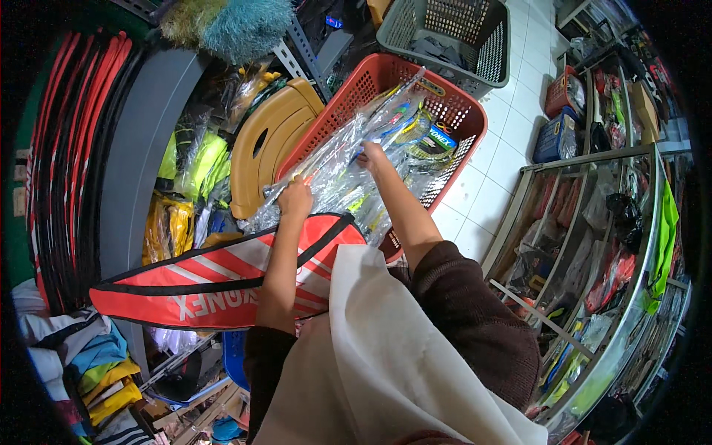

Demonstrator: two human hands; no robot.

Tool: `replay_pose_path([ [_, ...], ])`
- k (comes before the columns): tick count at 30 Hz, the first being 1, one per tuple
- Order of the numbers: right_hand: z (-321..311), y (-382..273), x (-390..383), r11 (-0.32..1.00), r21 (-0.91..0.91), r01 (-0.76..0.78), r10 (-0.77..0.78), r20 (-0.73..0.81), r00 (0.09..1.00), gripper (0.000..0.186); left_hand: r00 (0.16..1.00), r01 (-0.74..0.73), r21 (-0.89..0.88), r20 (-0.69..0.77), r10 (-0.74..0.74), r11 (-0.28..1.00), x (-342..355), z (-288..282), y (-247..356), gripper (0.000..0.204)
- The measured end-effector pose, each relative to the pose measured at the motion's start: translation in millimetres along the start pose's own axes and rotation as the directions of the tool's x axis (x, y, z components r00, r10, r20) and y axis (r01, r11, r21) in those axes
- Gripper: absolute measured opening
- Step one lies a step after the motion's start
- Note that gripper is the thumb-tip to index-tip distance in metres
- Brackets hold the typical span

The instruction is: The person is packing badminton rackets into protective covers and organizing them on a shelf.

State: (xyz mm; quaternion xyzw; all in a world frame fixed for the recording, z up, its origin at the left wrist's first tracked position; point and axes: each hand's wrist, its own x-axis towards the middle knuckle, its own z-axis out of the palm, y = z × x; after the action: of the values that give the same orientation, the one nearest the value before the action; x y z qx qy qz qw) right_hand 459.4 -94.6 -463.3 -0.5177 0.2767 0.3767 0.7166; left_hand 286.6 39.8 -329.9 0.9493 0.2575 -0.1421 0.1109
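Observation:
A red plastic basket (469, 111) in front of me is full of rackets in clear plastic sleeves (348, 174), some with blue and yellow frames. My left hand (296, 197) is closed on the edge of a plastic-wrapped racket near the basket's left side. Further right and higher, my right hand (372, 157) grips the same wrapped racket, its fingertips partly hidden in the shiny plastic. A red and white racket bag (200, 285) with black trim lies across my lap, under my left forearm. One racket head with a blue and black card (439, 139) shows at the basket's right.
A grey basket (497, 44) stands behind the red one. To the left are a tan plastic stool (278, 130), bagged clothes (200, 167) and a stack of red and black bags (74, 163). A glass display case (575, 245) stands at right, beyond white floor tiles (500, 159).

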Motion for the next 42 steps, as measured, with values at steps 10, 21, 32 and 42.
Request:
replay_pose_path([
  [10,-32,0,-10,0.992,0.108,0.069,-0.066,-0.03,0.997,0.026,0.989,-0.011,0.066,-0.146,0.02,0.998,1,10,2,0.026],
  [21,4,-20,-37,0.951,0.107,0.29,-0.282,-0.08,0.956,0.045,0.969,0.058,0.092,-0.244,-0.034,0.994,-1,8,-24,0.024],
  [32,16,-59,25,0.952,-0.165,0.259,-0.274,-0.076,0.959,0.026,0.979,0.099,0.053,-0.183,-0.088,0.994,-15,1,-44,0.028],
  [42,-64,-57,-17,0.724,-0.182,0.666,-0.68,-0.35,0.644,0.037,0.985,0.026,-0.002,-0.168,-0.026,1.0,6,2,-15,0.03],
])
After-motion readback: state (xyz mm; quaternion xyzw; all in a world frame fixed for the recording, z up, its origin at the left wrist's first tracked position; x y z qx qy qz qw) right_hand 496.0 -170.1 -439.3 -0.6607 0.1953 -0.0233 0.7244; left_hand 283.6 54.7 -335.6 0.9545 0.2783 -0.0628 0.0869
